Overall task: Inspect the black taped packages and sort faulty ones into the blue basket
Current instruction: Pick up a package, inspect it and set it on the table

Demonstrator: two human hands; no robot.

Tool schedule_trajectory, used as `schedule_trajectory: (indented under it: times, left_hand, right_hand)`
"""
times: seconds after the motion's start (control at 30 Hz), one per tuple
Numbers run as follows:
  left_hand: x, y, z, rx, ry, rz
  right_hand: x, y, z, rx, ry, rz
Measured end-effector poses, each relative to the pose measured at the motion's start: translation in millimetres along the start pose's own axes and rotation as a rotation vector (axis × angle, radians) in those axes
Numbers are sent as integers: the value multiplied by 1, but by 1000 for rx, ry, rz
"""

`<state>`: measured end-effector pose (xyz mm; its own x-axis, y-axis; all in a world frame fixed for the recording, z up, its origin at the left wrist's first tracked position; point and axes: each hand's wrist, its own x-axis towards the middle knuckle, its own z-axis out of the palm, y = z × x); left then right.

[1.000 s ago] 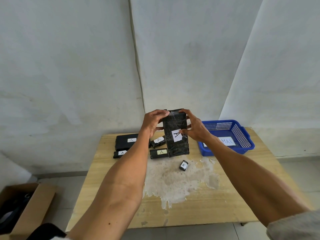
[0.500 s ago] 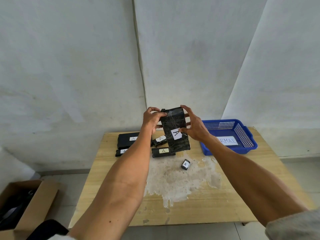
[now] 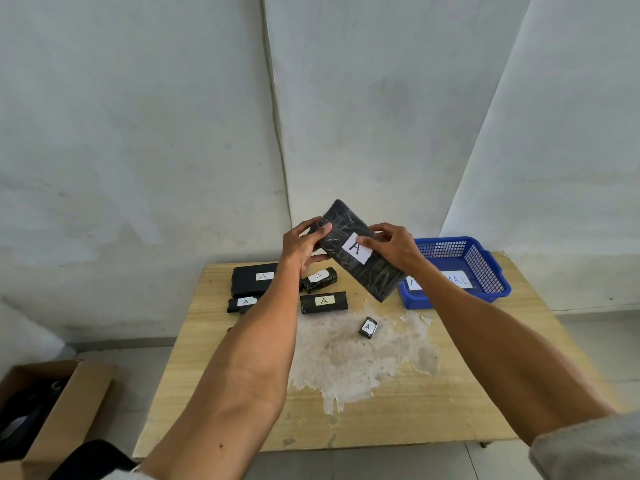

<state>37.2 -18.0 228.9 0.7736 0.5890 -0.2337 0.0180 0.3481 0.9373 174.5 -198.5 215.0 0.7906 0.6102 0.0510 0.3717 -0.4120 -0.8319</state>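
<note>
A flat black taped package (image 3: 360, 252) with a white "A" label is held up above the table, tilted so its lower end points right. My left hand (image 3: 302, 245) grips its upper left edge. My right hand (image 3: 393, 245) pinches its right side beside the label. On the wooden table (image 3: 450, 393) lie several smaller black packages labelled "A": a large one (image 3: 251, 280), a narrow one (image 3: 240, 304), a stubby one (image 3: 320, 278), a bar (image 3: 323, 303) and a tiny one (image 3: 367, 328). The blue basket (image 3: 481, 268) stands at the back right with a white label inside.
A pale stain (image 3: 346, 362) covers the middle of the table. An open cardboard box (image 3: 52, 410) with dark contents sits on the floor at the left. A white wall rises right behind the table.
Both hands have turned the held package from upright to a slant, its lower end swinging right toward the basket. The packages on the table have not moved.
</note>
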Motion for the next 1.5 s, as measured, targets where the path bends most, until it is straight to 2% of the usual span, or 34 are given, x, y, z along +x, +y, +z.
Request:
schedule_trajectory:
  times: [0.17,0.27,0.4,0.5,0.6,0.67,0.8,0.9,1.0,1.23,1.4,1.5]
  left_hand:
    - [5,-3,-2,-71,73,-25]
    - [9,-6,-6,-81,95,-47]
    - [13,-9,-2,-58,99,-70]
    - [12,-5,5,52,157,-52]
    - [14,-2,6,238,201,76]
    - [17,-1,4,353,161,159]
    - [18,-2,3,519,-32,173]
    - [16,-7,-2,640,-44,183]
    - [14,-14,-8,641,-6,155]
    - [5,-17,2,693,81,244]
    - [8,-13,-3,662,147,235]
    - [9,-14,-4,682,112,205]
  right_hand:
    - [-2,11,-12,-84,-79,19]
    - [-4,18,-19,25,-79,57]
    - [-8,16,-21,104,4,43]
    - [-8,17,-19,133,49,41]
    - [-7,16,-18,145,81,25]
    - [-10,10,-18,94,50,-21]
    - [-12,10,-15,51,-2,-26]
    - [-14,10,-13,89,47,-5]
    - [-14,6,-14,81,163,40]
    - [-11,-4,-14,82,249,43]
    - [-16,-8,-21,207,77,-36]
    - [-17,-9,-22,260,110,-2]
